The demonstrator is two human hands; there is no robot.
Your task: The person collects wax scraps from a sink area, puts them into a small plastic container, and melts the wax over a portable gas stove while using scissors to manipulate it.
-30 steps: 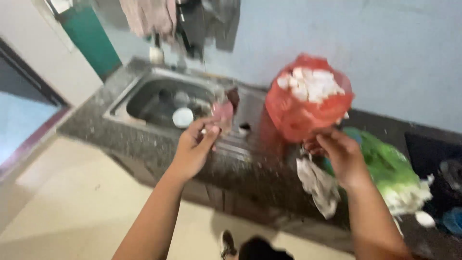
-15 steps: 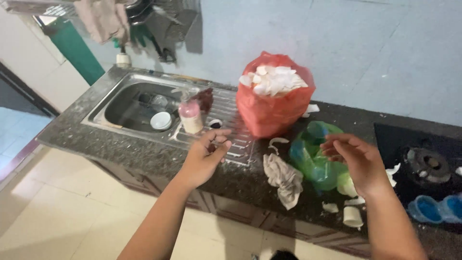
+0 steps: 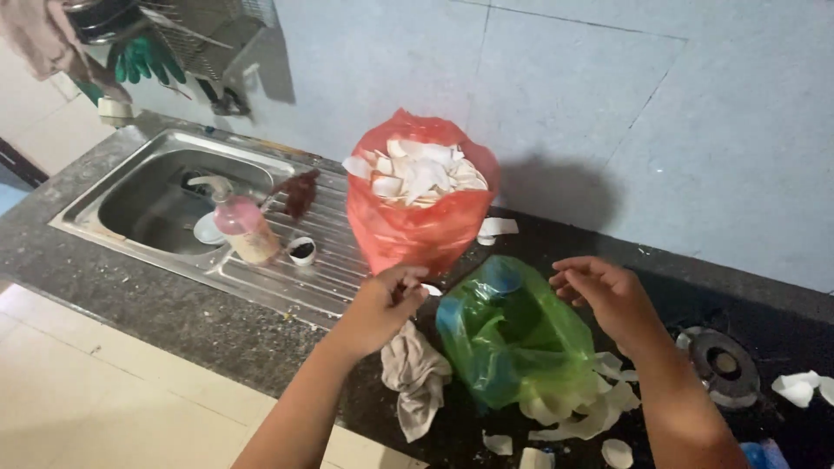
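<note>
— Two bags on the counter, one red, one green. See them?

— Yes. The red bag stands upright by the wall, its mouth open and full of white peelings. The green bag lies just in front of it, slumped on its side, with more white scraps spilling from its lower end.

— And the hands?

— The left hand is at the foot of the red bag, fingers curled in together; it looks to pinch a small white piece, though I cannot tell for sure. The right hand hovers over the green bag's right edge, fingers bent and a little apart, gripping nothing.

— What lies under the left wrist?

— A crumpled grey rag, touching the green bag's left side.

— Further left?

— The steel sink, with a pink pump bottle and a small white cup on its ribbed drainer. Green gloves hang on the wall above. At the far right, a stove burner.
</note>
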